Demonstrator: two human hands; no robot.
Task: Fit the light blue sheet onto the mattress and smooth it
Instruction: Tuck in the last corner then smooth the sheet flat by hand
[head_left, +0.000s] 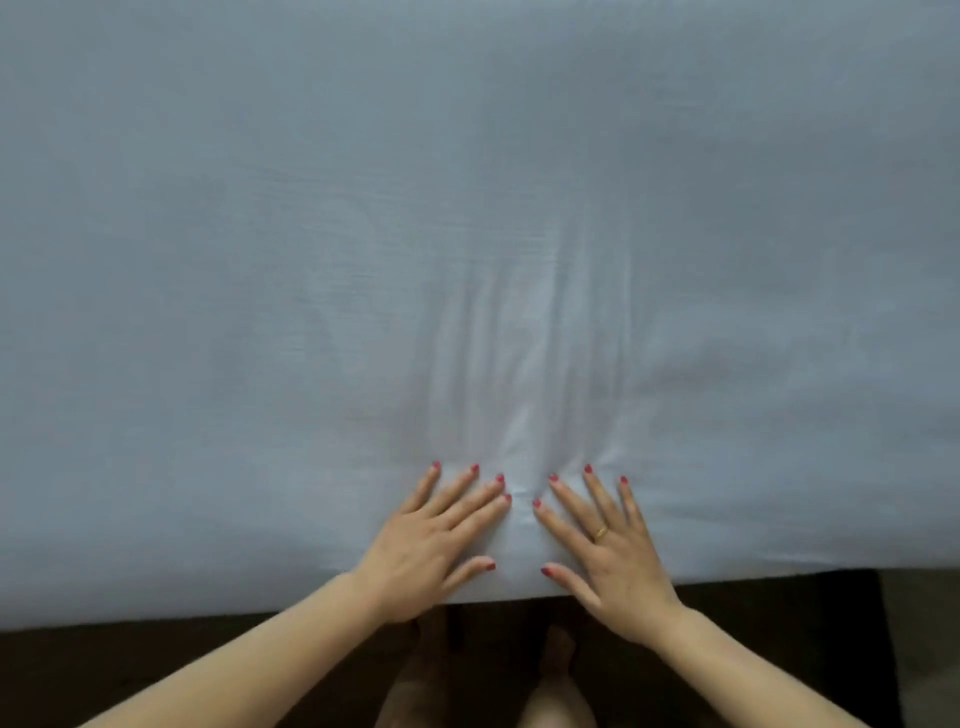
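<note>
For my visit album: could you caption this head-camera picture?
Left hand and right hand press flat on the light blue sheet, wrinkles fanning ahead.

dark floor (130, 660), gold ring (601, 532), bare feet (558, 649)

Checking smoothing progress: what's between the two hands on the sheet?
In the head view, only light blue sheet lies between the left hand and right hand: a bunched strip of wrinkles running away from the fingertips. No other object.
</note>
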